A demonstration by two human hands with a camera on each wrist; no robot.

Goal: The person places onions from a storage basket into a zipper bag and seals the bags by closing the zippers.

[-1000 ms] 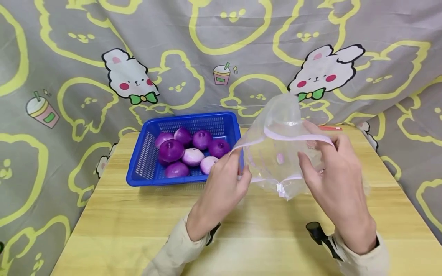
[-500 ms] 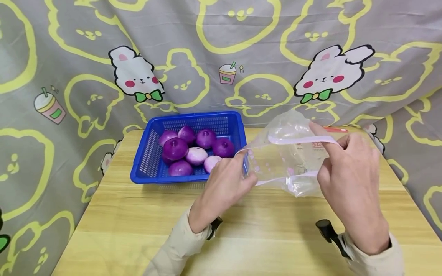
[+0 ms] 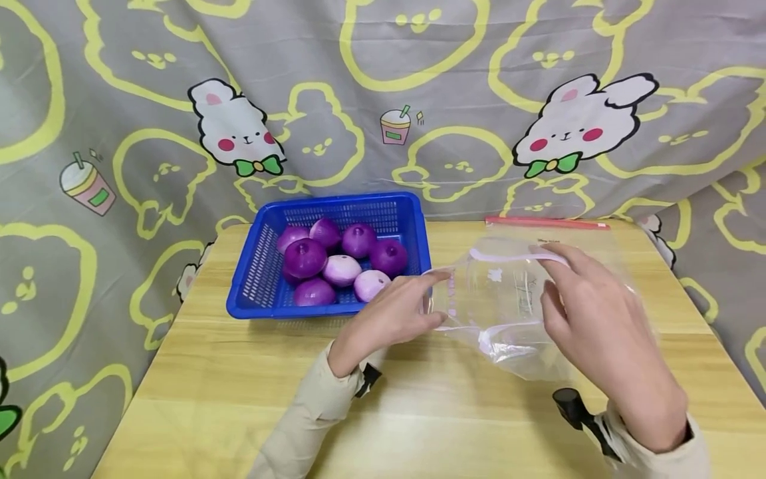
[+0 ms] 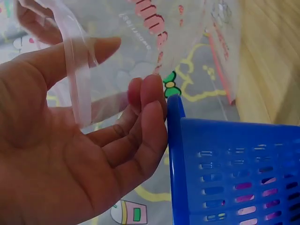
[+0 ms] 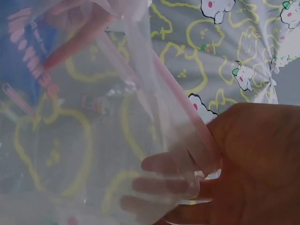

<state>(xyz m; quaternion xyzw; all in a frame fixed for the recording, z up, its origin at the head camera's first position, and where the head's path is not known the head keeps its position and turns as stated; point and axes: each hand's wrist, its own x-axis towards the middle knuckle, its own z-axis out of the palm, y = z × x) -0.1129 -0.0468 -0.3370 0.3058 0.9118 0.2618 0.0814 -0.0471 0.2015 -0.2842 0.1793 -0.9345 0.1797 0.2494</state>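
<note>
A clear zip bag [image 3: 497,313] with a pale purple rim and a white slider is stretched between my two hands, its mouth facing left toward me. My left hand [image 3: 395,313] has its thumb and index finger spread apart at the left side of the mouth; in the left wrist view the rim crosses the thumb and the fingers bend loosely. The fingers of my right hand [image 3: 598,319] reach inside the bag, showing through the film in the right wrist view. Purple onions [image 3: 341,271], several of them, lie in a blue basket [image 3: 257,311] just beyond my left hand.
Behind the bag lies another clear bag with a red zip strip [image 3: 547,223], flat at the table's back edge. The wooden table [image 3: 251,392] meets a grey patterned curtain [image 3: 335,60] at the back and sides.
The held bag has come down and its raised far side has dropped. Both hands have spread its mouth sideways, the right one moving right. More of the red-strip bag shows behind. The onions stay put.
</note>
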